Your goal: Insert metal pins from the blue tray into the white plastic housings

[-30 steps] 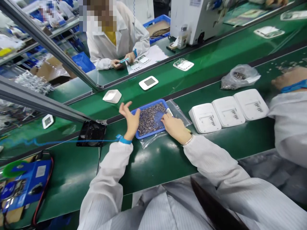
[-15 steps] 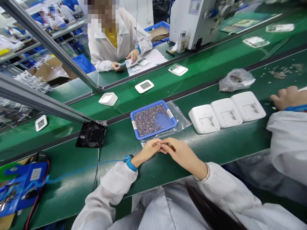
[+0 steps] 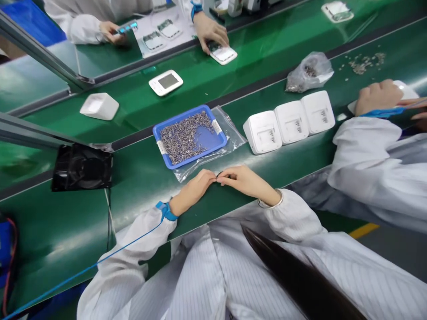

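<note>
My left hand (image 3: pixel 197 188) and my right hand (image 3: pixel 246 181) meet at the fingertips over the green bench, each closed in a pinch. A tiny dark bit shows where the fingertips touch, too small to name. Just beyond my hands lies a blue tray (image 3: pixel 216 143) of small metal screws (image 3: pixel 183 137), its right part bare. The tray rests on a clear plastic bag (image 3: pixel 235 129). To the right of it, three white plastic housings (image 3: pixel 291 122) stand in a row, with small metal contacts in their recesses.
A black fan (image 3: pixel 82 168) sits at the left. Beyond runs a green conveyor belt (image 3: pixel 133 113) with white device parts (image 3: pixel 166 82). A bag of small metal parts (image 3: pixel 310 71) lies at the right. Co-workers' hands (image 3: pixel 211 33) work opposite and at the right (image 3: pixel 378 95).
My fingertips still meet, with the fingers now straighter. The view has tipped down and shifted. The co-worker opposite has reached out onto a white device on the belt.
</note>
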A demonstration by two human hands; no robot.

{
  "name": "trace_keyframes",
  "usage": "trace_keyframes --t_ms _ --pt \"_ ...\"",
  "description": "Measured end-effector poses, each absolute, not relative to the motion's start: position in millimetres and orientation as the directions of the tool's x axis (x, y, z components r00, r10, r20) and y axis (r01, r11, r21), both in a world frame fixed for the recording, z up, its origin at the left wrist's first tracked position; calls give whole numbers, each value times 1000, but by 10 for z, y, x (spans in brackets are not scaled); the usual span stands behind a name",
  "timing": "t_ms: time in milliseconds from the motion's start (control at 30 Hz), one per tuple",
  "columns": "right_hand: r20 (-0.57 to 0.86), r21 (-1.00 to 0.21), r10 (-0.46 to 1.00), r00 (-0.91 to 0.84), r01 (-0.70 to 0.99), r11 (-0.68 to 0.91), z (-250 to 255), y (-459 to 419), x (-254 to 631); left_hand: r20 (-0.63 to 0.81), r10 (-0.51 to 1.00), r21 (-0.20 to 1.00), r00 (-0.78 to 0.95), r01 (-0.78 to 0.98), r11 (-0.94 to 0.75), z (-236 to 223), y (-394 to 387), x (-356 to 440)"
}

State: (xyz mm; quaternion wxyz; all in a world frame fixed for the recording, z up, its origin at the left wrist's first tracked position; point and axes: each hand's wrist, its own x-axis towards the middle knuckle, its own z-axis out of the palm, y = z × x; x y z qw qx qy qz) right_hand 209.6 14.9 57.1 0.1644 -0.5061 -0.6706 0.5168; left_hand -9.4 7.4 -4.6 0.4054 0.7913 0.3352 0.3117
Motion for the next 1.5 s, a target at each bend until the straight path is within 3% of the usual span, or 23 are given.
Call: trace_keyframes --t_ms 100,233,467,567,667,767,833,867,933,1000,1100,1200,1400,1500 --pt "-316 -870 846 -429 486 -79 564 135 2134 244 728 780 640 316 -539 -45 42 -121" --pt "-285 -871 875 -391 488 -66 578 103 2171 304 658 598 689 400 -695 -42 4 -132" --pt "-191 -814 909 -370 578 64 592 43 2247 357 639 516 681 427 -743 34 -31 -42" --pt "-54 -689 978 -202 716 110 564 127 2416 335 686 541 646 464 -701 44 -20 -9" --pt "103 -455 989 109 889 -50 522 267 2629 340 666 515 664 461 -723 10 -25 23" --pt "111 -270 968 223 945 -187 491 270 2670 340 646 488 683 459 -742 -24 -58 64" --pt "20 -248 985 173 955 -163 502 132 2542 293 675 509 678 487 -710 -27 -81 86" --pt "-47 -296 993 113 947 -122 521 32 2444 263 689 524 676 500 -690 -23 -88 91" --pt "-230 -530 965 -122 848 -19 581 -179 2229 219 690 544 690 501 -673 -11 -89 88" --pt "-372 -715 866 -334 698 -38 659 -327 2059 201 670 564 715 475 -676 1 -76 75" --pt "-427 -781 813 -397 615 -110 761 -359 1984 184 677 614 712 455 -645 18 -48 60" --pt "-321 -730 891 -321 683 -17 791 -274 2056 160 697 660 699 449 -602 30 -30 65" --pt "-217 -392 917 -334 890 232 697 -208 2046 122 699 709 704 431 -558 34 -12 76" --pt "-162 -289 924 -346 912 291 624 -190 1963 117 708 731 697 422 -537 20 -5 77"
